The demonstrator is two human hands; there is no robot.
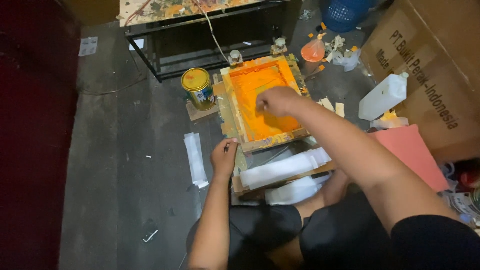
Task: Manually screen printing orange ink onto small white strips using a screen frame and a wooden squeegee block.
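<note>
Orange ink coats the mesh of the wooden screen frame (260, 100) lying on the floor before the seated person. Right hand (277, 100) is fisted over the mesh, fingers curled on something I cannot make out; left hand (223, 157) presses half-curled on the frame's near corner. The ink-spreading pass seems underway; next calls for an even pull with the frame pinned. A yellow tin (198, 87) stands just beside.

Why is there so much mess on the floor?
Torn scraps lie by the blue basket, and white strips are strewn near the left hand. Orange ink smears the frame under the right hand.
</note>
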